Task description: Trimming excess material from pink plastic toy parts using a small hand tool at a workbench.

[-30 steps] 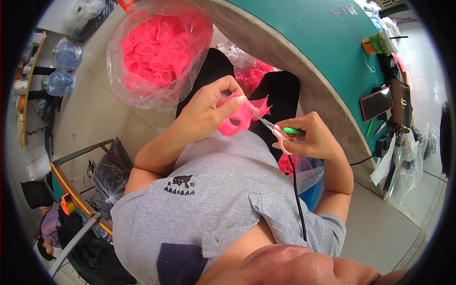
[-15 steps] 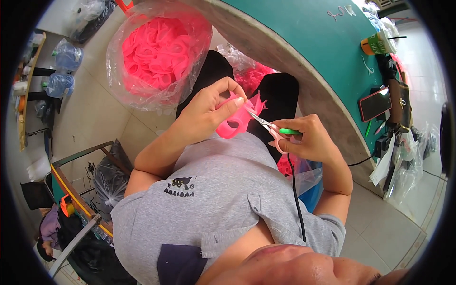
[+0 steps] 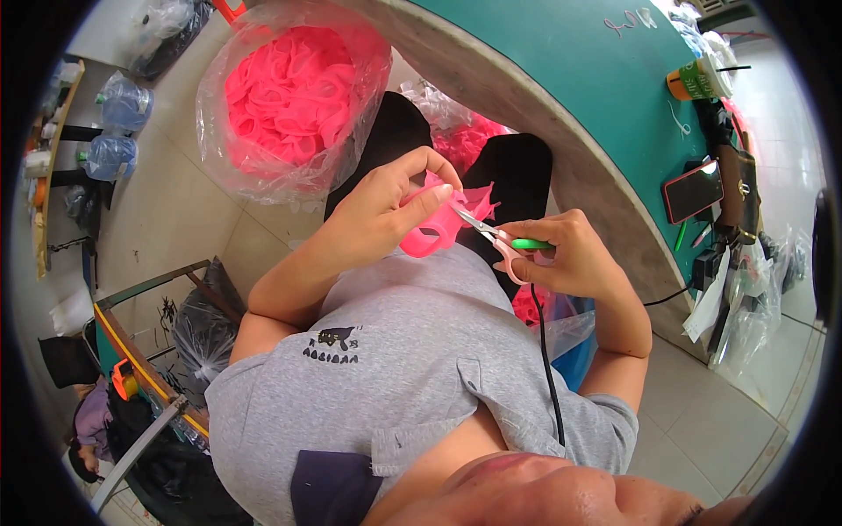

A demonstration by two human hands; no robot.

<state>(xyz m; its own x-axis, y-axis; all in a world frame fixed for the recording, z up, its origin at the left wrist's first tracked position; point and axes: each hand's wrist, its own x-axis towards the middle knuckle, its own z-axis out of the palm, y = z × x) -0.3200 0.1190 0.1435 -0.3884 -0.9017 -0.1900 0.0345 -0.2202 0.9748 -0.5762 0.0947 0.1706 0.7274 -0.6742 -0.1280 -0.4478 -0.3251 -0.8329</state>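
A pink piece (image 3: 443, 230) sits just above the person's lap, between the two hands, with a rounded hole on its near side and ragged, pointed tabs on its right. The fingers of the left hand (image 3: 395, 200) are pinched closed on its far edge, thumb on top. The fingers of the right hand (image 3: 568, 252) are curled around the handles of scissors (image 3: 511, 257), with a bright green part (image 3: 531, 244) beside the thumb; the blades point left, their tips at the piece. Whether they have closed on the material cannot be told.

The piece looks thin and bendy, likely light and soft, so it should fold under a loose grip rather than resist. The narrow tabs look easiest to tear or bend aside; the smooth band around the hole seems a steadier hold, clear of the blades. How slippery the surface is cannot be judged. The scissors look small and stiff, best held by the handles.

Many similar pink pieces (image 3: 285, 96) lie in a clear plastic bag (image 3: 215, 123) at the far left, left of the green-topped desk (image 3: 526, 53).
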